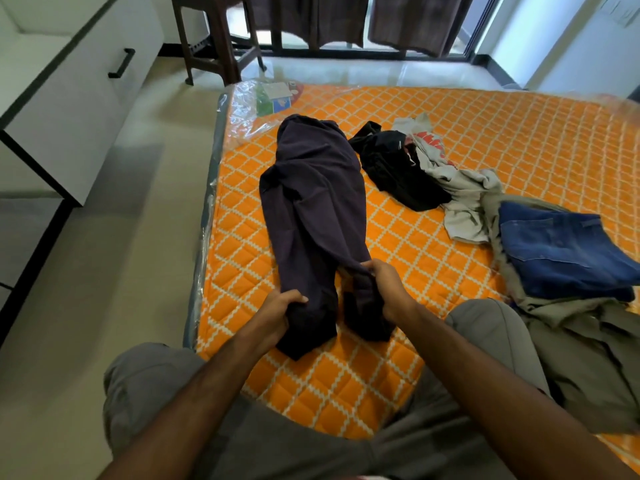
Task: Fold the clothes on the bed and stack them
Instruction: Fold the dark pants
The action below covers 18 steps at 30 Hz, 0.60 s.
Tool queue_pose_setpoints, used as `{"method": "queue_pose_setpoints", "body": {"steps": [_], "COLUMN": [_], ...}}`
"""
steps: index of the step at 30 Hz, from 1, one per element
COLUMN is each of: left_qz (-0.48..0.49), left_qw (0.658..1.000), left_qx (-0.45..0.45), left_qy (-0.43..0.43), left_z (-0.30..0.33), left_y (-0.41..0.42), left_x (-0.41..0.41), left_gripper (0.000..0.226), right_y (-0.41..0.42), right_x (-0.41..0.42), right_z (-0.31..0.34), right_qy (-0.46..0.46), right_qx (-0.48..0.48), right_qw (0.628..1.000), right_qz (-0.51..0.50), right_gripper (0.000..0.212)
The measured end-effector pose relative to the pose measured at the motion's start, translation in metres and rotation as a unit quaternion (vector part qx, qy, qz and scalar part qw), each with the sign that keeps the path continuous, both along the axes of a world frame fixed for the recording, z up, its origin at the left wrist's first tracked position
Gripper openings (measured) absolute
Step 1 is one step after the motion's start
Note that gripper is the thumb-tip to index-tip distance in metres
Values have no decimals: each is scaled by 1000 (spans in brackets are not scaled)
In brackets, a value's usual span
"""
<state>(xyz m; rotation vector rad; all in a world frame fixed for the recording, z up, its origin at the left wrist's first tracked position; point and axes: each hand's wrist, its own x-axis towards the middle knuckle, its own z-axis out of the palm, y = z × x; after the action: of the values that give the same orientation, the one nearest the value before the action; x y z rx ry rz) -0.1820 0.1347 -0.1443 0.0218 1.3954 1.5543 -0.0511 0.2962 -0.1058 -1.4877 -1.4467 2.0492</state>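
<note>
Gripping one near leg end each, the left hand [282, 306] and right hand [382, 285] are holding the long dark purple cloth trousers [313, 209] lying lengthwise away from them on the orange quilted bed [519, 133].

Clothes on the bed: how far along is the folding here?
Early on. Done: folded jeans lie atop an olive garment at right. In hand: the left hand and right hand each grip a leg end of the dark trousers, laid out lengthwise. Left: a black garment and grey shirt, both crumpled.
</note>
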Motion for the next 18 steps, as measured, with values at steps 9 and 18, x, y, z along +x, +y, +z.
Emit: {"method": "queue_pose_setpoints", "body": {"steps": [9,18], "left_qz": [-59,-100], "left_qw": [994,990], "left_qx": [-8,8], "left_qy": [94,104], "left_z": [6,6], "left_y": [-3,-3], "left_x": [20,36], "left_gripper": [77,96], "right_y": [-5,-31], "right_x": [9,2], "right_z": [1,32], "right_qy": [-120,-125], "right_qx": [336,490], "right_qw": [915,851], "right_qz": [190,140], "right_gripper": [22,41]}}
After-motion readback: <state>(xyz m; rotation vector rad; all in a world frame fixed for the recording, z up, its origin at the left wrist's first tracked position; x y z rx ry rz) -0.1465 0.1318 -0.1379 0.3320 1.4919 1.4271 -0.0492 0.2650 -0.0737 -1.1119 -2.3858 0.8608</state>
